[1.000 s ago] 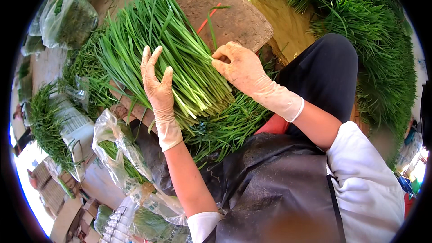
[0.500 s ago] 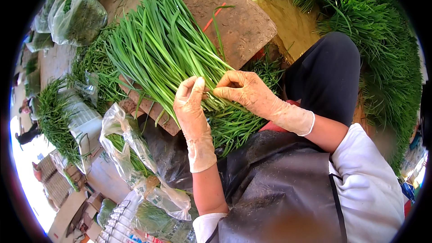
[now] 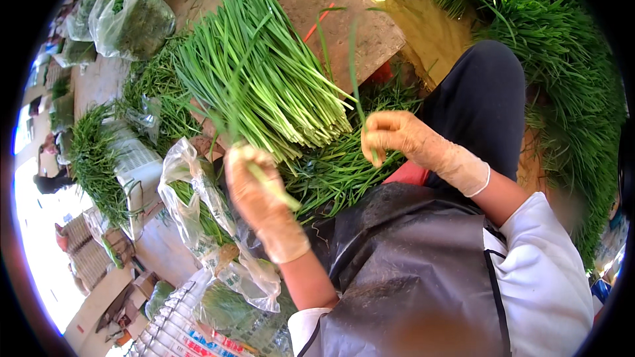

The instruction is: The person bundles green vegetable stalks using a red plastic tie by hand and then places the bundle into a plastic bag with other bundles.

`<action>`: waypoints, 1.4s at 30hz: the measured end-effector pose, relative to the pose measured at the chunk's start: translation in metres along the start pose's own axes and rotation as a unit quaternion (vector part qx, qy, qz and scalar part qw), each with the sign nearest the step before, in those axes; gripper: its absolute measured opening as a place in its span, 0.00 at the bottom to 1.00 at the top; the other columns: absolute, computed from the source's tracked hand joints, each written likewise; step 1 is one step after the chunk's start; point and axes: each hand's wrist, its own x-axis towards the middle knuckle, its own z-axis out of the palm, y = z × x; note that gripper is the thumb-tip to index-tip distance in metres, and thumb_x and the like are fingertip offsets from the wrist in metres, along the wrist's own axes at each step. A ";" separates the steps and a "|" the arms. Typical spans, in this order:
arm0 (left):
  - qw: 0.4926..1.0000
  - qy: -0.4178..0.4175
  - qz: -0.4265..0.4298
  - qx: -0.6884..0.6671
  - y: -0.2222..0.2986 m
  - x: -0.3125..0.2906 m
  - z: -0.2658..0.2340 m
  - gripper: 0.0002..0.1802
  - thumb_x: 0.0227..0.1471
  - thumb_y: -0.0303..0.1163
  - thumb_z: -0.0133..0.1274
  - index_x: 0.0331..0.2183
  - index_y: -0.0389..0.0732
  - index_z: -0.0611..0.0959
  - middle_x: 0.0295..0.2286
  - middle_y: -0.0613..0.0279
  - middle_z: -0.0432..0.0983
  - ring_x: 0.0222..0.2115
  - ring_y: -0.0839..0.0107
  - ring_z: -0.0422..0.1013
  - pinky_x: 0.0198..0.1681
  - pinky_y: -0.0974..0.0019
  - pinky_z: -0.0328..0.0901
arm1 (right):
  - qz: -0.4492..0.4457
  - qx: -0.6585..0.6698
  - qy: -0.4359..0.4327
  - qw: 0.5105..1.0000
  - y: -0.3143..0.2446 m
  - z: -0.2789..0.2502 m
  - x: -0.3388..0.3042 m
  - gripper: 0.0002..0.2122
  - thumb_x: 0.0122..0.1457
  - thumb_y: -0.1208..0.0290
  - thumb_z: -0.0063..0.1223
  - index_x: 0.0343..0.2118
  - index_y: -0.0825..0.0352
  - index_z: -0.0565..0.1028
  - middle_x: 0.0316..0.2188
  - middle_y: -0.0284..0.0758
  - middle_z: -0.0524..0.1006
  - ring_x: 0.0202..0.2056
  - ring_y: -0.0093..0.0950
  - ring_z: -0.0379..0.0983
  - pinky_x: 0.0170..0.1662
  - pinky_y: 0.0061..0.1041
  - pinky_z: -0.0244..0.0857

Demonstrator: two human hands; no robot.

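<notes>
We see the left hand (image 3: 248, 192), in a thin pale glove and blurred, closed round a pale-ended stem (image 3: 283, 195) whose butt sticks out toward the apron (image 3: 417, 258); a smear of green rises above its fingers, too blurred for us to count the leaves; the right hand (image 3: 400, 135), gloved alike, has its thumb and fingers pinched on a thin green blade (image 3: 353, 59) that stands up from them; the two hands are well apart, with the near end of the main bundle (image 3: 261, 76) between and beyond them; we find that bundle lying on a brown board (image 3: 360, 36), leaf tips toward the upper left and pale cut ends toward the lower right, touched by neither hand as far as we can tell; a red strip (image 3: 319, 22) lies on the board just beside it; below the cut ends we see loose greens (image 3: 334, 182) in a tangle, next to the dark apron; a clear plastic bag (image 3: 182, 175) sits left of the left hand, and a large green heap (image 3: 555, 86) fills the right side, beyond the dark-trousered knee (image 3: 486, 86).
</notes>
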 end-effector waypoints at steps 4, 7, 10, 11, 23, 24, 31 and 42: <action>0.970 -0.174 0.167 -0.035 0.079 0.010 -0.014 0.13 0.53 0.31 0.57 0.39 0.34 0.75 0.24 0.63 0.74 0.22 0.77 0.68 0.26 0.73 0.68 | 0.090 -0.658 -0.077 0.744 0.014 -0.003 0.005 0.13 0.57 0.60 0.53 0.36 0.65 0.75 0.33 0.40 0.79 0.36 0.39 0.76 0.41 0.36 0.69; 0.968 -0.125 0.210 0.054 0.093 0.018 0.008 0.13 0.53 0.33 0.56 0.37 0.36 0.76 0.25 0.62 0.75 0.23 0.76 0.68 0.27 0.72 0.67 | -0.047 -0.516 0.148 0.842 -0.009 -0.012 0.048 0.12 0.58 0.61 0.50 0.36 0.64 0.75 0.30 0.40 0.78 0.34 0.38 0.76 0.38 0.34 0.69; 0.955 0.004 0.170 0.243 0.049 0.029 0.058 0.09 0.55 0.34 0.51 0.35 0.39 0.76 0.27 0.60 0.78 0.25 0.76 0.71 0.28 0.73 0.67 | -0.102 -0.399 0.294 0.862 -0.018 -0.033 0.101 0.13 0.59 0.59 0.47 0.36 0.65 0.75 0.29 0.41 0.78 0.34 0.39 0.75 0.38 0.35 0.67; 0.943 -0.002 0.144 0.301 0.035 0.042 0.050 0.09 0.57 0.36 0.49 0.33 0.41 0.76 0.27 0.60 0.78 0.25 0.75 0.72 0.27 0.73 0.67 | -0.040 -0.411 0.326 0.850 -0.023 -0.025 0.116 0.17 0.58 0.57 0.44 0.33 0.67 0.76 0.33 0.47 0.78 0.39 0.47 0.73 0.45 0.42 0.66; 0.786 0.103 0.218 0.569 -0.049 0.092 -0.050 0.40 0.50 0.54 0.57 0.56 0.37 0.66 0.51 0.48 0.63 0.54 0.56 0.60 0.55 0.56 0.58 | -0.040 -0.542 0.294 0.786 0.011 -0.015 0.137 0.20 0.62 0.54 0.45 0.41 0.71 0.72 0.38 0.49 0.73 0.43 0.46 0.72 0.45 0.41 0.69; 0.832 0.092 0.180 0.517 -0.051 0.092 -0.043 0.44 0.50 0.53 0.58 0.57 0.35 0.62 0.54 0.45 0.60 0.56 0.55 0.57 0.58 0.55 0.55 | -0.027 -0.478 0.261 0.838 0.017 -0.010 0.143 0.21 0.62 0.55 0.44 0.44 0.72 0.71 0.40 0.51 0.73 0.45 0.47 0.70 0.47 0.41 0.68; 0.731 0.032 0.190 0.655 -0.096 0.086 0.011 0.66 0.40 0.59 0.63 0.63 0.31 0.43 0.57 0.28 0.50 0.54 0.36 0.57 0.56 0.46 0.55 | -0.130 -0.569 0.187 0.790 0.050 0.033 0.150 0.28 0.61 0.61 0.42 0.58 0.78 0.58 0.47 0.55 0.69 0.48 0.48 0.67 0.53 0.39 0.63; 0.883 -0.014 0.175 0.435 -0.069 0.092 -0.033 0.56 0.51 0.59 0.53 0.64 0.34 0.45 0.62 0.37 0.45 0.62 0.47 0.48 0.65 0.49 0.44 | -0.106 -0.784 0.208 0.576 -0.055 -0.083 0.212 0.11 0.53 0.67 0.56 0.38 0.63 0.74 0.44 0.39 0.71 0.43 0.40 0.73 0.48 0.37 0.68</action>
